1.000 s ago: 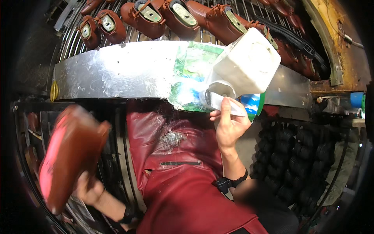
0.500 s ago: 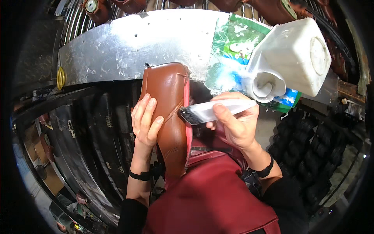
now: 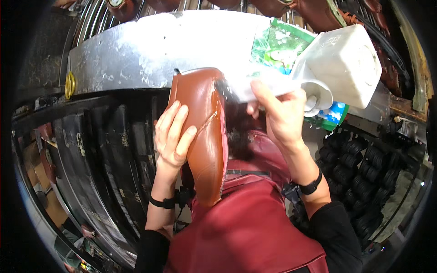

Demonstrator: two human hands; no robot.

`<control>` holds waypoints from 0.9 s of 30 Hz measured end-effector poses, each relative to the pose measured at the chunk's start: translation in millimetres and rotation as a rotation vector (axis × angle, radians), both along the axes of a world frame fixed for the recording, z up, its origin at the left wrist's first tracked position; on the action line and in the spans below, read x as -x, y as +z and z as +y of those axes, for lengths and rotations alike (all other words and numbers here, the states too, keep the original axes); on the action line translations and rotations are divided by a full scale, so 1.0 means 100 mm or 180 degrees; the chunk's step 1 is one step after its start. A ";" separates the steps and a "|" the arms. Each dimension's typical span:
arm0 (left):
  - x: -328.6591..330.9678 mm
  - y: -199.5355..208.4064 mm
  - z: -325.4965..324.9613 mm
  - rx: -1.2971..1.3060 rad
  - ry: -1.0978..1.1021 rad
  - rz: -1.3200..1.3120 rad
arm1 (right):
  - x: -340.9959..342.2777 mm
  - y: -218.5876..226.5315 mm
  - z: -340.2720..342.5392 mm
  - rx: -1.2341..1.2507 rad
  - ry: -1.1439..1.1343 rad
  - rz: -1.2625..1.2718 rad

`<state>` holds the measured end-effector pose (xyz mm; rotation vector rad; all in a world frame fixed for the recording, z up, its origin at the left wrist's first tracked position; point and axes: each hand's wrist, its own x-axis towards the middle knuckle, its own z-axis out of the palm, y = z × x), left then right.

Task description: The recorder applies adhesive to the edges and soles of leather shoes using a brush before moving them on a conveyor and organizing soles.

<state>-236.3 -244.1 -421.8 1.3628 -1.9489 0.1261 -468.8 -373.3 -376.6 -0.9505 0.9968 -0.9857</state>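
Note:
A brown leather boot (image 3: 206,150) with a braided seam and a pink edge along its right side stands in front of me, its toe toward my apron. My left hand (image 3: 175,136) grips it from the left, fingers spread over the leather. Between the fingers and thumb of my right hand (image 3: 286,111) is a brush (image 3: 248,90) with a flat white handle. Its dark bristles, smeared by motion, are at the boot's upper right edge; I cannot tell whether they touch. Just beyond that hand, a white plastic jug (image 3: 348,63) lies tilted with its spout toward me.
The jug rests over a green and blue plastic bag (image 3: 284,43) on a shiny metal bench (image 3: 136,54). More brown shoes (image 3: 314,13) sit on a roller rack at the back. Black stacked pieces (image 3: 359,164) are at right, a yellow ring-shaped thing (image 3: 69,85) at left.
My right hand has moved the brush up along the boot's right edge, away from the braided seam. The left hand keeps its hold, and the boot appears slightly shifted and tilted.

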 end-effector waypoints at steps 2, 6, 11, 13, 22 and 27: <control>0.01 -0.05 -0.06 0.0207 -0.0015 0.0041 | 0.14 0.08 0.26 -0.0254 0.0331 -0.0234; 0.00 -0.09 -0.11 0.0353 0.0015 0.0036 | 0.36 0.35 0.66 -0.0309 0.0819 -0.0033; 0.02 -0.12 -0.13 0.0538 0.0032 0.0027 | 0.50 0.46 1.07 0.2265 0.1406 0.0066; 0.06 -0.07 -0.14 0.0524 0.0032 -0.0005 | 0.55 0.61 1.17 0.2230 0.1813 0.0072; 0.23 0.18 -0.09 0.0280 0.0251 -0.0112 | 0.53 0.79 0.97 -0.0338 0.0300 -0.0434; 0.24 0.35 -0.18 0.0088 0.0411 -0.0149 | 0.62 0.87 0.97 0.1720 0.0949 -0.0160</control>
